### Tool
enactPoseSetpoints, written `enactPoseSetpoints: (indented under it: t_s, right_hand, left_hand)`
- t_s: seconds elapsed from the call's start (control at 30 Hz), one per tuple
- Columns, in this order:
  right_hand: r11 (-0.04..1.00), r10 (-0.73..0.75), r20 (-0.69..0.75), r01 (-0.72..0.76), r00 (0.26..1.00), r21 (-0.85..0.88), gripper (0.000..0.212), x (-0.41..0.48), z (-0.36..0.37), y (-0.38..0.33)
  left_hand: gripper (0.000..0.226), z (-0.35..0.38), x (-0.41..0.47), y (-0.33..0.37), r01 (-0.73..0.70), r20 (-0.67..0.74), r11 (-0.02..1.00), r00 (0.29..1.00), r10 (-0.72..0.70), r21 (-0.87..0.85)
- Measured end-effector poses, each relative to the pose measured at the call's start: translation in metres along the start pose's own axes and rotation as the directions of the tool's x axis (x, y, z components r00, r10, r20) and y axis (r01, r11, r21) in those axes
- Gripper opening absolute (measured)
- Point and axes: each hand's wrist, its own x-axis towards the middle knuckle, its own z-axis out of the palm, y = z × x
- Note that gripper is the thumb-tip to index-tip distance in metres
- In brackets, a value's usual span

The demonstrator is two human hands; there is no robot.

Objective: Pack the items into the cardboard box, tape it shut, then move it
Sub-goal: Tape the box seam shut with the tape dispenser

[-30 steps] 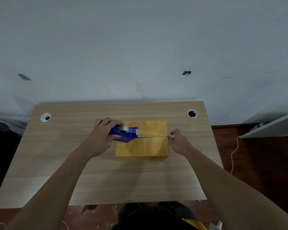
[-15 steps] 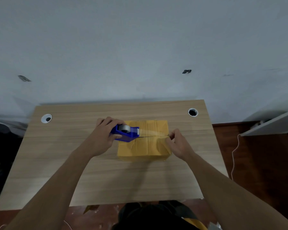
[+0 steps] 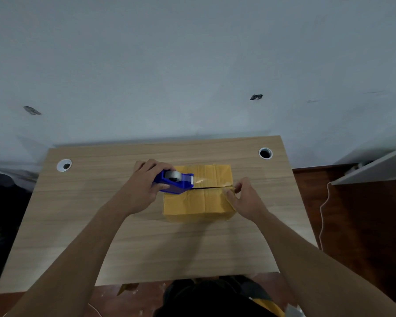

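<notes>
Head view, looking down on the pale wood-grain worktop (image 3: 146,243). I see the closed yellow-brown cardboard box (image 3: 192,202) lying between my two hands, its top flaps folded down and meeting along a dark seam that runs from one hand towards the other.

My left hand (image 3: 144,191) is curled tight around the blue plastic tape dispenser (image 3: 173,183), fingers over its far side and thumb along its near side; the grey roll sits in the dispenser's body just beside the fingers. The dispenser rests at the box's top edge nearest the left hand, directly over the seam.

A strip of clear glossy tape (image 3: 206,179) stretches from the dispenser's mouth across the box top towards my right hand (image 3: 245,200). That hand is at the opposite top edge of the box, loosely closed, with thumb and forefinger pinched at the seam's end; whether they hold the tape end or only press on the cardboard I cannot tell.

Beyond the left hand, near the worktop's far corner, is a round white-rimmed cable hole (image 3: 64,165); a second one (image 3: 265,153) lies beyond the right hand.
</notes>
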Motion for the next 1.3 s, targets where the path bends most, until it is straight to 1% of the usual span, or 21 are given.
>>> enactPoseSetpoints:
  t_s: [0.07, 0.13, 0.2, 0.3, 0.5, 0.6, 0.73, 0.9, 1.13, 1.3]
  right_hand:
    - [0.997, -0.056, 0.001, 0.056, 0.998, -0.055, 0.043, 0.000, 0.001, -0.001]
    - [0.990, -0.089, 0.012, 0.090, 0.996, -0.112, 0.054, 0.000, 0.002, -0.005]
    - [0.977, -0.094, 0.032, 0.099, 0.995, -0.189, 0.065, -0.002, 0.005, -0.011]
    - [0.943, -0.099, 0.078, 0.118, 0.992, -0.311, 0.071, -0.005, 0.013, -0.013]
    - [0.924, -0.146, 0.115, 0.177, 0.983, -0.339, 0.064, -0.010, 0.020, -0.008]
    - [0.920, -0.160, 0.146, 0.201, 0.976, -0.336, 0.070, -0.012, 0.018, -0.004]
    - [0.923, -0.096, 0.185, 0.157, 0.978, -0.350, 0.089, -0.015, 0.016, -0.012]
    - [0.922, -0.029, 0.162, 0.089, 0.986, -0.376, 0.105, -0.020, 0.018, -0.024]
    - [0.901, 0.007, 0.128, 0.049, 0.992, -0.432, 0.110, -0.024, 0.020, -0.031]
    - [0.899, 0.017, 0.116, 0.035, 0.993, -0.436, 0.111, -0.025, 0.021, -0.033]
  left_hand:
    - [0.048, 0.000, 0.000, 0.000, 0.002, 0.005, 1.000, 1.000, -0.002, 0.000]
    - [0.048, 0.000, 0.000, 0.000, 0.010, 0.010, 1.000, 1.000, -0.010, 0.004]
    - [0.048, 0.000, -0.001, 0.000, 0.012, 0.014, 1.000, 1.000, -0.012, 0.012]
    - [0.047, 0.000, -0.002, 0.000, 0.018, 0.021, 1.000, 1.000, -0.018, 0.010]
    - [0.047, 0.001, -0.006, -0.001, 0.026, 0.014, 1.000, 1.000, -0.026, 0.009]
    - [0.046, 0.004, -0.007, 0.000, 0.019, 0.015, 1.000, 1.000, -0.019, 0.003]
    - [0.045, 0.005, -0.009, 0.000, 0.030, 0.013, 1.000, 0.999, -0.030, -0.004]
    - [0.046, 0.006, -0.009, 0.000, 0.034, 0.017, 0.999, 0.999, -0.034, 0.013]
    - [0.046, 0.009, -0.012, -0.006, 0.014, 0.005, 1.000, 1.000, -0.014, 0.005]
    - [0.047, 0.009, -0.015, -0.014, -0.015, 0.006, 1.000, 1.000, 0.015, 0.001]
